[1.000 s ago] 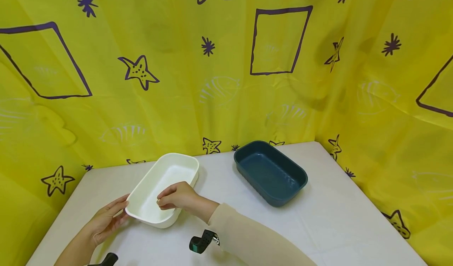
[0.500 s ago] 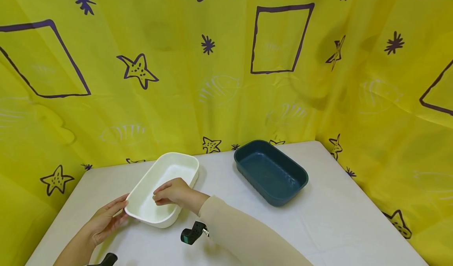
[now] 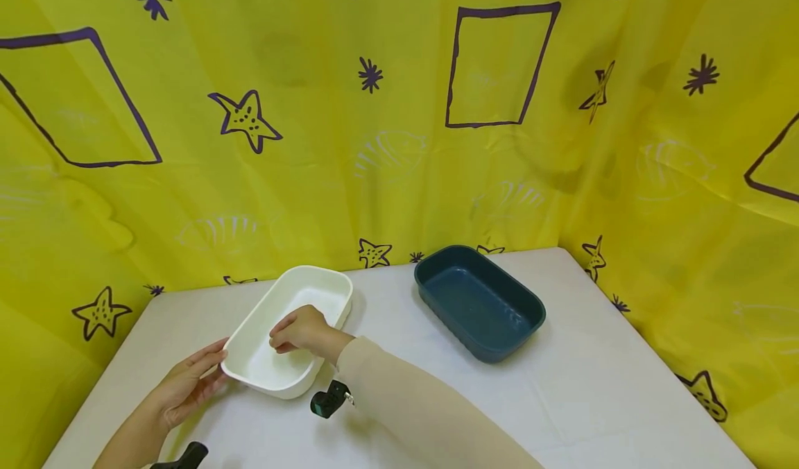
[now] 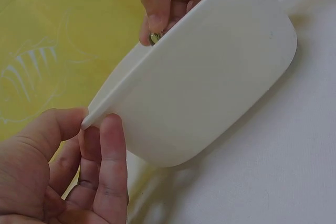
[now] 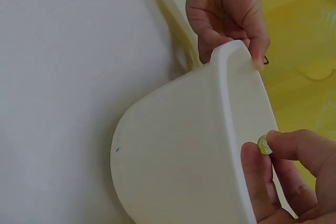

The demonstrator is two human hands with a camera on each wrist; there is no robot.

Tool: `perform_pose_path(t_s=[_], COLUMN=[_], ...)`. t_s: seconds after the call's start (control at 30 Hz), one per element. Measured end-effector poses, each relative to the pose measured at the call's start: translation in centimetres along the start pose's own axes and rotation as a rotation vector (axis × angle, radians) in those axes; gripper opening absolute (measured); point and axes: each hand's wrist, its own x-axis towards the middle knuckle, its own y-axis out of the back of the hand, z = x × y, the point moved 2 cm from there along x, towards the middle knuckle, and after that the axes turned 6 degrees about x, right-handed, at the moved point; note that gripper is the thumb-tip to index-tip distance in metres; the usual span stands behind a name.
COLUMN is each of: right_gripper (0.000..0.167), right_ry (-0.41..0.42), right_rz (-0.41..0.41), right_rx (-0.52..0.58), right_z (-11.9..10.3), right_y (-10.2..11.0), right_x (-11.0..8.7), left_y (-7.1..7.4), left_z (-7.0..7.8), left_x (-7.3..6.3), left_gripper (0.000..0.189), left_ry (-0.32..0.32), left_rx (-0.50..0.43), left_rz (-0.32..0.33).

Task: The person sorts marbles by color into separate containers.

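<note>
A white rectangular tub [image 3: 299, 295] stands on the table, slanting away to the right. My left hand [image 3: 190, 386] pinches its near left corner, thumb at the rim and fingers against the outer wall, as the left wrist view shows. My right hand [image 3: 306, 330] is over the inside of the tub, fingertips together. Between its thumb and finger it pinches a small, shiny, green-yellow glass marble [image 5: 264, 145], which also shows just above the rim in the left wrist view. The marble is mostly covered by the fingers in the head view.
A dark teal tub [image 3: 480, 309] stands to the right of the white one on the white-covered table [image 3: 562, 413]. A yellow patterned curtain [image 3: 399, 177] hangs along the back and sides. A black wrist camera [image 3: 329, 399] sticks out below my right sleeve.
My right hand has shifted slightly up and left over the white tub, its forearm following. The left hand keeps its hold on the corner, and both tubs stay in place.
</note>
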Motion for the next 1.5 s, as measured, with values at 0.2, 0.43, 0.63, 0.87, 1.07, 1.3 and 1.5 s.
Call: perform_pose_path(t_s=[0.2, 0.43, 0.63, 0.87, 1.07, 1.3, 1.5], right_gripper=[0.006, 0.006, 0.006, 0.007, 0.013, 0.017, 0.025], right_ry=[-0.012, -0.009, 0.003, 0.008, 0.019, 0.029, 0.102], right_rz=[0.027, 0.017, 0.030, -0.058, -0.139, -0.166, -0.167], right_rx=[-0.025, -0.030, -0.045, 0.066, 0.106, 0.124, 0.060], right_z=[0.2, 0.2, 0.0, -0.6, -2.2, -3.8, -4.4], right_y=[-0.5, -0.4, -0.5, 0.7, 3.2, 6.7, 10.0], right_x=[0.4, 0.5, 0.4, 0.4, -0.5, -2.2, -4.0], left_y=[0.1, 0.0, -0.1, -0.3, -0.4, -0.3, -0.3], left_z=[0.0, 0.1, 0.2, 0.4, 0.5, 0.3, 0.1], left_x=[0.1, 0.1, 0.1, 0.2, 0.0, 0.0, 0.0], left_gripper=[0.036, 0.035, 0.035, 0.034, 0.034, 0.034, 0.035], left_ry=[-0.016, -0.018, 0.005, 0.033, 0.030, 0.005, -0.011], left_rx=[0.015, 0.028, 0.008, 0.011, 0.016, 0.026, 0.042], left_rz=[0.006, 0.009, 0.025, 0.032, 0.039, 0.053, 0.069])
